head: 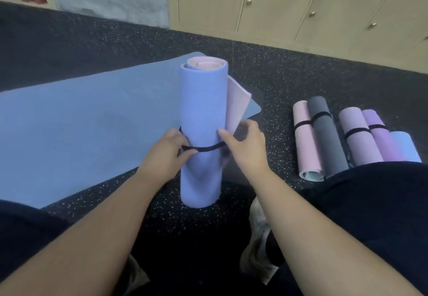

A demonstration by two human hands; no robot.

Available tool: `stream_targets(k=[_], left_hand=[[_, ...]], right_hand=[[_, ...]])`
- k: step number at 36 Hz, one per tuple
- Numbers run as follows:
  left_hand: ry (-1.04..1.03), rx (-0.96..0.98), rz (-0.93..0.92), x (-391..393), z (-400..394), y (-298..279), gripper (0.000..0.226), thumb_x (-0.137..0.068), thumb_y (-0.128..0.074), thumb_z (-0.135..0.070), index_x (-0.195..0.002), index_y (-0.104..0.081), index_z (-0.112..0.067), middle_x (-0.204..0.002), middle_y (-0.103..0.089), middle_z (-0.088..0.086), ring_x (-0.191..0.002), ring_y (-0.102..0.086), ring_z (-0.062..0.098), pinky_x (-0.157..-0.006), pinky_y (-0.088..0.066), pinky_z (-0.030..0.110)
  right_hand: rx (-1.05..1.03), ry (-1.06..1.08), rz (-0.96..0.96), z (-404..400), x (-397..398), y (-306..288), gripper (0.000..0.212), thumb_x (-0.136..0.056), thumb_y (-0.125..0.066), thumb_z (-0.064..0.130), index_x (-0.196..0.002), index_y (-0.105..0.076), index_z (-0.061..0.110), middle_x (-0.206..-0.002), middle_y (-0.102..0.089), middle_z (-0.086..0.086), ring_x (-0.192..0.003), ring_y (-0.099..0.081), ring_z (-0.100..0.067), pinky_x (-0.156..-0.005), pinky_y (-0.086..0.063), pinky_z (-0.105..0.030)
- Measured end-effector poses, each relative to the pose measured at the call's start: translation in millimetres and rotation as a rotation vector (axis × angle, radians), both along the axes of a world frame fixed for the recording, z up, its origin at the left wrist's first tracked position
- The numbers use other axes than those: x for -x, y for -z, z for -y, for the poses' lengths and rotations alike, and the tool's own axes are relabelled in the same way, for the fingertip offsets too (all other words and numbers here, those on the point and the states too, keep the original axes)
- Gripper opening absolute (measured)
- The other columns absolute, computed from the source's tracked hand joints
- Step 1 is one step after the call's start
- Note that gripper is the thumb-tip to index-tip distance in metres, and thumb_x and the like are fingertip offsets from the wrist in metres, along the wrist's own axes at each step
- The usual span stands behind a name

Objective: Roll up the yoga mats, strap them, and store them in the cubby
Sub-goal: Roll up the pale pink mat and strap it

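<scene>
Periwinkle rolled mat (pixel 201 119): between both hands, black strap (pixel 203 148) half-fastened. Left hand (pixel 165 150) pinches the strap; right hand (pixel 243 142) fingers relaxed, touching roll. Strapped mats (pixel 324 133) beyond right fingers, unstored. Blue flat mat (pixel 81 122) beyond left fingers, unrolled.

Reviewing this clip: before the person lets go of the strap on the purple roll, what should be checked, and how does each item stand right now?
1. Strap runs round the purple rolled mat: ok across the front; the back is hidden.
2. Strap fastened: cannot tell; the left hand pinches it, and the right hand is at its other side.
3. Roll tight: not ok; a pink flap sticks out on the right.
4. Roll stands upright on the floor: ok.
5. Blue flat mat rolled: not ok, it lies unrolled.
6. Finished rolls strapped: ok for four; the light blue one's strap cannot be seen.
</scene>
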State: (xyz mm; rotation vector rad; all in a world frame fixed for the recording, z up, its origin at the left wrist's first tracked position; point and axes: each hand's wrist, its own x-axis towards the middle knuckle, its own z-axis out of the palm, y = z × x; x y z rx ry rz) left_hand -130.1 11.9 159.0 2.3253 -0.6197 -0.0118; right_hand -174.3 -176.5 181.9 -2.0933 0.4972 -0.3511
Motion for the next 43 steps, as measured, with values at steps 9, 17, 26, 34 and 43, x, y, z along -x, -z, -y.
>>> stream_targets(k=[9,17,26,34,43], left_hand=[[-0.075,0.368,-0.017,25,-4,-43,0.078,-0.084,-0.072,-0.019,-0.136,-0.023,-0.050,-0.144,-0.022,-0.007,-0.109,-0.055,0.011,-0.095,-0.043,0.030],[-0.168,0.444,-0.135,42,-4,-63,0.130,-0.040,-0.073,-0.061,-0.149,-0.008,-0.031,-0.133,-0.025,-0.013,-0.119,-0.025,-0.007,-0.099,-0.031,0.027],[-0.167,0.570,-0.009,72,5,-80,0.085,-0.059,-0.076,-0.037,-0.126,-0.024,-0.037,-0.113,-0.044,-0.031,-0.093,-0.050,-0.011,-0.070,-0.038,0.004],[-0.262,0.458,0.112,94,11,-98,0.054,-0.070,-0.070,-0.037,-0.104,-0.029,-0.044,-0.096,-0.046,-0.023,-0.089,-0.049,0.011,-0.068,-0.037,0.030],[-0.241,0.586,0.065,85,8,-117,0.092,-0.070,-0.085,-0.019,-0.139,-0.025,-0.019,-0.125,-0.043,-0.016,-0.110,-0.046,0.001,-0.080,-0.041,0.016]], right_hand=[[0.096,-0.026,0.062,-11,16,-51,0.044,-0.100,-0.043,0.016,-0.060,-0.025,0.013,-0.056,-0.033,0.000,-0.055,-0.025,-0.012,-0.046,-0.026,-0.021],[0.178,-0.171,0.132,-35,54,-67,0.039,-0.099,-0.049,0.017,-0.062,-0.041,0.010,-0.064,-0.050,-0.004,-0.067,-0.045,-0.023,-0.060,-0.025,-0.035],[0.166,-0.113,0.221,-43,84,-80,0.051,-0.095,-0.052,0.012,-0.053,-0.025,0.020,-0.054,-0.031,0.006,-0.054,-0.031,-0.009,-0.053,-0.024,-0.026],[0.087,-0.045,0.328,-50,98,-89,0.053,-0.093,-0.056,0.009,-0.051,-0.025,0.021,-0.053,-0.029,0.006,-0.054,-0.030,-0.008,-0.052,-0.024,-0.024],[0.113,-0.317,0.300,-37,100,-115,0.023,-0.099,-0.047,0.008,-0.088,-0.066,0.015,-0.097,-0.051,0.010,-0.094,-0.043,0.001,-0.077,-0.030,-0.003]])
